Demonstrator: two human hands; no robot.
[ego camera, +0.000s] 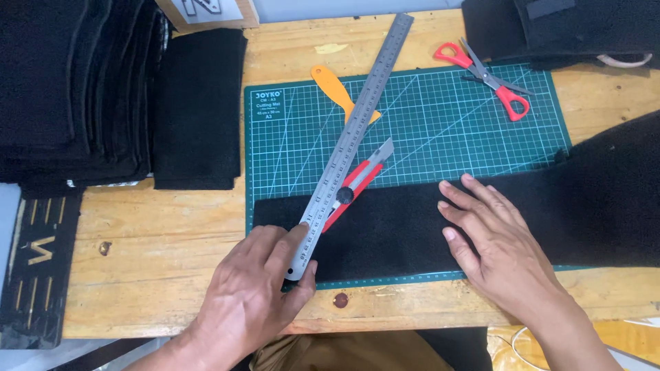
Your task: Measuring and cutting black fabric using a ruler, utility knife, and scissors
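Lying diagonally across the green cutting mat (pixel 440 117), the steel ruler (pixel 354 137) runs its long axis from near-left to far-right, its rounded near end pinched in the grip of the left hand (pixel 251 295), thumb and fingers closed round that end just over the mat's front edge. Item two: the black fabric strip (pixel 399 230), long axis left to right along the mat's near half and running on to the right under a wider black piece (pixel 612 199); the ruler crosses its left part at a slant. Item three: the right hand (pixel 498 244), grip released, fingers spread and pressed flat on the strip, well to the right of the ruler; it holds nothing. Item four: a red utility knife (pixel 357 184), blade end pointing far-right, lying just beside and partly under the ruler's right edge, touching the strip's far border; it sits between the two hands, somewhat nearer the left one, and neither hand touches it. Item five: an orange scraper (pixel 333 89), partly hidden beneath the ruler at the mat's far-left area. Item six: red-handled scissors (pixel 489 77) at the mat's far-right corner, well apart from both hands. Item seven: stacked black fabric (pixel 75 89) on the wooden counter (pixel 158 268) to the left, more black material at the far right. Nothing lies between the right hand and the ruler but bare strip.
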